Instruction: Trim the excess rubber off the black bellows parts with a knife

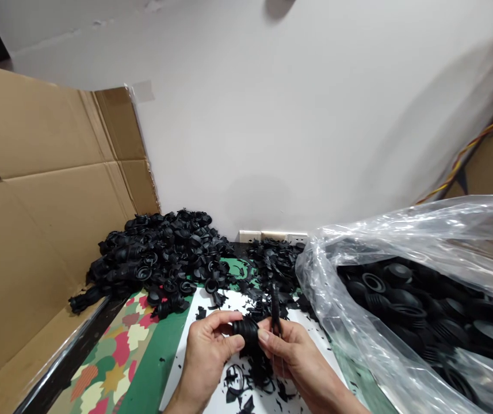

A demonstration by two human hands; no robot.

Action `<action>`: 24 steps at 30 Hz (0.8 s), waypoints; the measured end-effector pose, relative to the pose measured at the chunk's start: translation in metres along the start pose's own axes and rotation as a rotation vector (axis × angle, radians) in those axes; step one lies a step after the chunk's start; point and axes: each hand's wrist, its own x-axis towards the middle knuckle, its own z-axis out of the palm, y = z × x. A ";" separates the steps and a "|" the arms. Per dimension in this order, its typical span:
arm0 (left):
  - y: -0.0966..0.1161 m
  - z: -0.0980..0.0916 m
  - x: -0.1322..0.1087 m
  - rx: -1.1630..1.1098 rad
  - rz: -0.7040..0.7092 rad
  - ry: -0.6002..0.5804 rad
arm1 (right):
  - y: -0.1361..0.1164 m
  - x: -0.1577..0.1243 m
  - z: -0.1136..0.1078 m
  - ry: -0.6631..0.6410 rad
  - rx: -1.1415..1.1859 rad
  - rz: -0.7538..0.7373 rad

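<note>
A black ribbed rubber bellows (245,330) is held over the white sheet (180,368). My left hand (206,351) is closed on its left side, thumb and fingers pinching it. My right hand (295,351) is closed around a slim black tool (275,307) that points up and away; its exact kind is unclear. The right thumb and fingertip also meet the bellows' right end. Black rubber scraps (246,397) are scattered on the sheet beneath both hands.
A large heap of black ribbed rubber parts (168,247) lies at the back left, beside a cardboard panel (48,155). Black trimmings (276,259) are piled near a wall socket strip (272,236). To the right, a clear plastic bag (321,270) holds more black parts (405,310).
</note>
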 end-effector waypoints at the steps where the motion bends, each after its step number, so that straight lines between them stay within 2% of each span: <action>1: -0.001 0.000 0.000 -0.002 -0.019 0.000 | 0.000 0.000 0.000 0.002 0.002 0.008; 4: -0.003 -0.001 0.001 -0.005 -0.049 0.017 | 0.002 0.002 0.000 0.008 0.005 0.030; 15: -0.005 -0.002 0.004 0.004 0.000 0.028 | 0.004 0.003 -0.001 -0.011 0.034 0.043; 24: -0.003 0.000 0.005 -0.073 -0.075 -0.002 | 0.001 0.006 -0.002 -0.023 0.070 0.042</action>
